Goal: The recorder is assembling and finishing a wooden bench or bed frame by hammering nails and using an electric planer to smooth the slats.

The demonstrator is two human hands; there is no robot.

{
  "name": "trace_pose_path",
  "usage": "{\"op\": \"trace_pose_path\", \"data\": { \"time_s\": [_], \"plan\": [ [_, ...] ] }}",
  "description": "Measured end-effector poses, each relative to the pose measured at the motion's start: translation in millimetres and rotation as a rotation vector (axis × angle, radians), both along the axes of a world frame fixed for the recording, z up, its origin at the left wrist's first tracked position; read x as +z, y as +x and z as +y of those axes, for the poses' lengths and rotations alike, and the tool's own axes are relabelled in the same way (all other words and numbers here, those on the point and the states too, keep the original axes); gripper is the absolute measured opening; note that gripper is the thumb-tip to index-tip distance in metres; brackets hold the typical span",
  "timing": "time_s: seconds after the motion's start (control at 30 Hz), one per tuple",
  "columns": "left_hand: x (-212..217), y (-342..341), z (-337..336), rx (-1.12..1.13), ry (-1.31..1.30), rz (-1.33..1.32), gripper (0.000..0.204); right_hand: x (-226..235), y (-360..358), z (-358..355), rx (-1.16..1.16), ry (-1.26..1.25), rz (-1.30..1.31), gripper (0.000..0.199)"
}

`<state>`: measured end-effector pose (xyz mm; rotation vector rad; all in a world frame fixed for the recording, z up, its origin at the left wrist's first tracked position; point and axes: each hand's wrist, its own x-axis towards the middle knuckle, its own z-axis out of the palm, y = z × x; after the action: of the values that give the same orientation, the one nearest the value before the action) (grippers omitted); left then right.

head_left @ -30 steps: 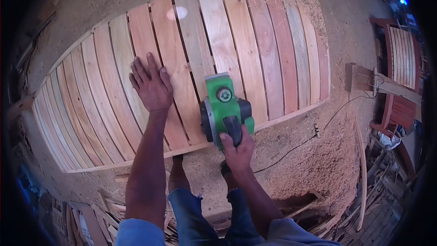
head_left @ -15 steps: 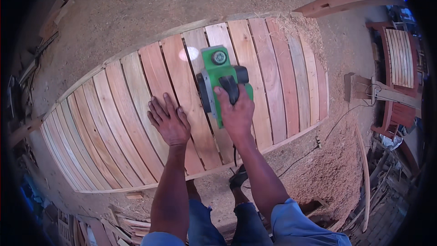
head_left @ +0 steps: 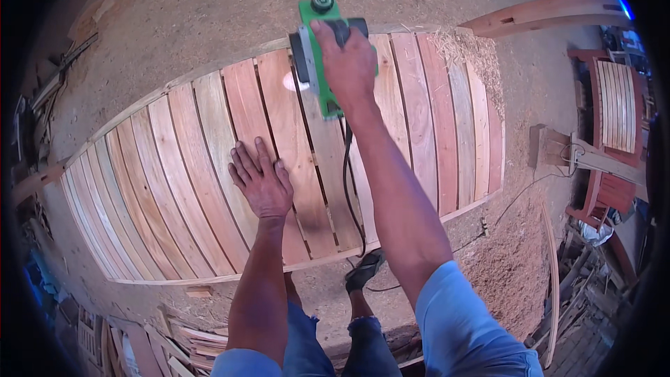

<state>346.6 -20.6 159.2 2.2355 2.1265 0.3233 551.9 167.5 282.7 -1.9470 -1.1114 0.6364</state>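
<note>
A long slatted wooden panel of reddish and pale slats lies crosswise in front of me. My right hand is wrapped round the black handle of a green electric hand planer. The planer sits over the panel's far edge, its front knob past that edge, its rear on the slats. From its back a black cord trails over the slats toward me. My left hand lies flat on the slats left of the planer, fingers spread, holding nothing.
Wood shavings cover the panel's far right corner, and a large shavings heap lies on the ground at right. A curved wooden beam stands at far right. Near it are a clamp-like timber post and a slatted bench. Scrap boards lie at lower left.
My right hand has pushed the planer away from me, from mid-panel to the far edge, drawing the cord out behind it. My left hand stays flat in nearly the same place.
</note>
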Motion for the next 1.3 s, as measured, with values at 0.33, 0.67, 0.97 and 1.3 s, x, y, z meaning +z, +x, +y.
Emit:
{"op": "trace_pose_path", "data": {
  "time_s": [0.33, 0.67, 0.97, 1.3],
  "plan": [
    [1.8, -3.2, -5.2, -0.003, 0.014, -0.015, 0.068, 21.8, -29.7, -328.4, -0.062, -0.331, 0.215, 0.046],
    [-12.1, -1.7, -11.8, -0.05, 0.104, -0.032, 0.071, 79.3, -43.7, -517.5, -0.208, -0.526, 0.295, 0.037],
    [4.6, -32.7, -74.6, -0.667, -0.076, -0.051, 0.074, 70.4, -74.1, -606.1, -0.261, -0.568, 0.308, 0.039],
    [26.4, -112.7, -198.5, -1.146, -0.48, 0.031, 0.075, 19.2, -104.2, -614.7, -0.086, -0.353, 0.205, 0.045]
  ]
}}
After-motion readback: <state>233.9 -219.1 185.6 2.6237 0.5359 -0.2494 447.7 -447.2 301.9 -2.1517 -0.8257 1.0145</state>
